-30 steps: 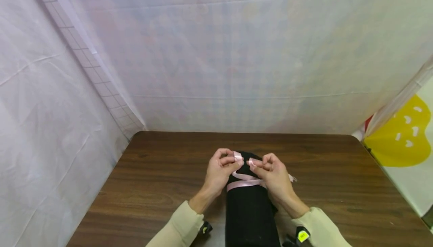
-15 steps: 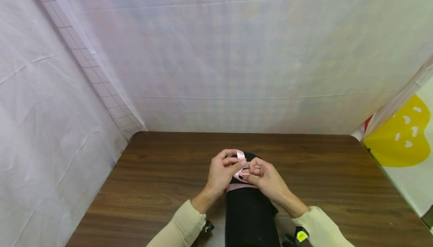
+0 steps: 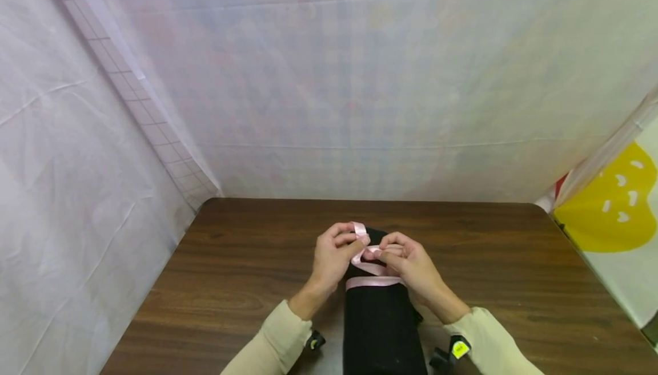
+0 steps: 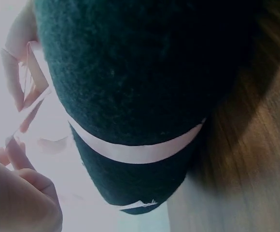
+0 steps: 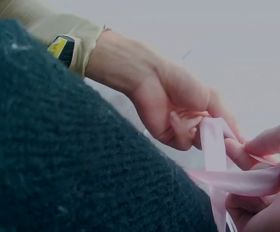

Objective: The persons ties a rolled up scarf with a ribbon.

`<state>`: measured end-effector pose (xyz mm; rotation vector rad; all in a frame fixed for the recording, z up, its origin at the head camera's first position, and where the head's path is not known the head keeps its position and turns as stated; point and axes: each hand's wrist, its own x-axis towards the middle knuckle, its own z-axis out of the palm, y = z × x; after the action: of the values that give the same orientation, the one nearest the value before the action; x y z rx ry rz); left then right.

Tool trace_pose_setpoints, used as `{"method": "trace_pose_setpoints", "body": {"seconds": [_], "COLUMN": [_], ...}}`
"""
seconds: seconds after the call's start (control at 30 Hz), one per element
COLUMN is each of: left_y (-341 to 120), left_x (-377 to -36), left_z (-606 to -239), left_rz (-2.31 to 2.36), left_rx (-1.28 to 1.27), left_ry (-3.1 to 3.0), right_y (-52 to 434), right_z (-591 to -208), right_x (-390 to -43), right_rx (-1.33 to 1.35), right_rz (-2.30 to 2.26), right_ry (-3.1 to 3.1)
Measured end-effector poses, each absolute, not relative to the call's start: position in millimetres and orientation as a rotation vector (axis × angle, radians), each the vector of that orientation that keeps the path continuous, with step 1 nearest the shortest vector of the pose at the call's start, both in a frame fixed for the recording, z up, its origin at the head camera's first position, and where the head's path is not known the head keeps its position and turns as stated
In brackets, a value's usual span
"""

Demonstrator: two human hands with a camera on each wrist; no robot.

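Both hands work on a pink ribbon (image 3: 371, 261) tied round a black knitted roll (image 3: 382, 323), which lies on the tabletop (image 3: 241, 266) near the centre, w/ its long side running from the near edge to the far side.

Left hand (image 3: 333, 258): fingers curled, thumb & forefinger pinch one end of the ribbon; this end stands up above the far end of the roll. In the right wrist view the same hand (image 5: 178, 104) holds the ribbon strip (image 5: 212, 145) betw. thumb and fingers.

Right hand (image 3: 408, 263): fingers also curled, pinching the other part of the ribbon, just right of the left hand; the 2 hands are almost touching. The ribbon makes a small loop betw. them.

One band of the ribbon goes across the roll, a bit nearer than the hands; the left wrist view shows this band (image 4: 135, 150) tight on the dark knit (image 4: 145, 72).

Both sleeves (image 3: 275, 343) are beige. White sheets (image 3: 360, 78) hang at the far and left side of the tabletop; a yellow shape (image 3: 601, 209) is at the right.
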<state>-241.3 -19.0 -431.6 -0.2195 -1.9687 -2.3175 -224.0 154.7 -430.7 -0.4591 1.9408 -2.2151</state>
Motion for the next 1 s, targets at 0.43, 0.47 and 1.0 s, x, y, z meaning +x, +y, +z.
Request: {"method": "trace_pose_setpoints", "body": {"seconds": [0.43, 0.47, 1.0], "left_y": [-17.8, -17.8, -20.2], "left_x": [-243.0, -242.8, -242.3], "left_z": [-430.7, -430.4, -427.1], "left_rz": [-2.312, -2.315, -2.335], "left_rx": [-0.296, -0.298, -0.336], "left_ry": [-1.986, -1.987, -1.981], "right_y": [152.8, 152.8, 152.8], "right_z": [-425.8, -425.7, -425.1], "right_x": [-223.0, -222.8, -224.9], "right_rx": [-0.615, -0.623, -0.507], "right_rz": [-1.949, -1.950, -2.098], "right_ry": [2.164, 2.162, 2.111]}}
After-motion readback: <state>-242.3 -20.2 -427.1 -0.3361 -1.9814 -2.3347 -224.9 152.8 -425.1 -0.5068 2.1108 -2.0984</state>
